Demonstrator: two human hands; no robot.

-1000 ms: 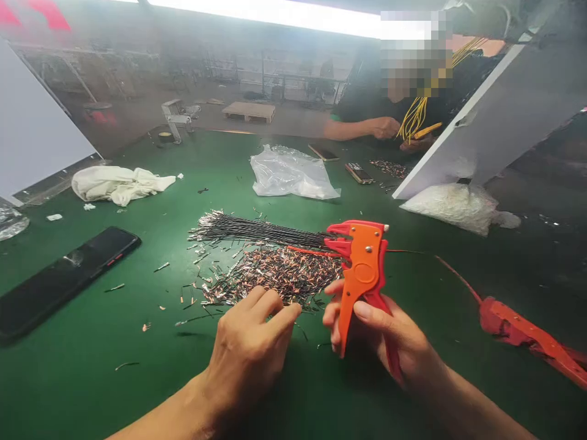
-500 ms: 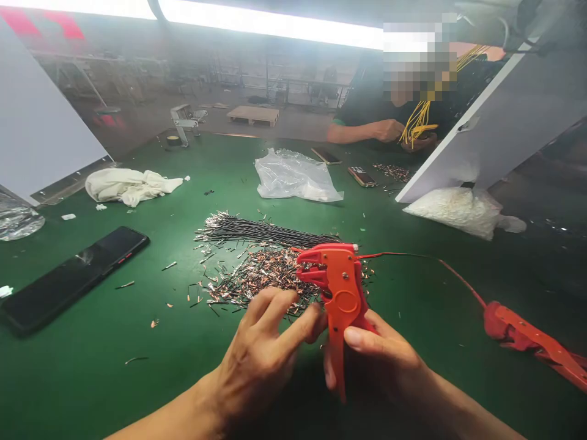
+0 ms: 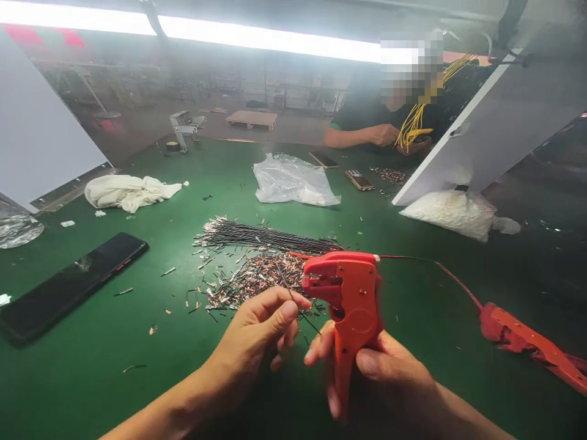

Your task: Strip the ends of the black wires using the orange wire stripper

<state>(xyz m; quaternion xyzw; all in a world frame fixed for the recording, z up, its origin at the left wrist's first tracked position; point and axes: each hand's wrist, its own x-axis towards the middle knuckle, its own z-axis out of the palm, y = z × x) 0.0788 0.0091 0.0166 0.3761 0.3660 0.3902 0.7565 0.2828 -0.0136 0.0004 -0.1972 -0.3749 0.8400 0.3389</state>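
Orange stripper point(image 3: 351, 299) now upright in R hand point(image 3: 389, 376), L hand point(image 3: 257, 336) lifted

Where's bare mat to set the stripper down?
Bare green mat between the black phone and the left hand, and between the orange wire stripper and the red tool. Crowded: wire bundle and stripped bits ahead.

bright ceiling strip light point(image 3: 257, 38) above green table point(image 3: 68, 379), workshop floor point(image 3: 293, 125) beyond.
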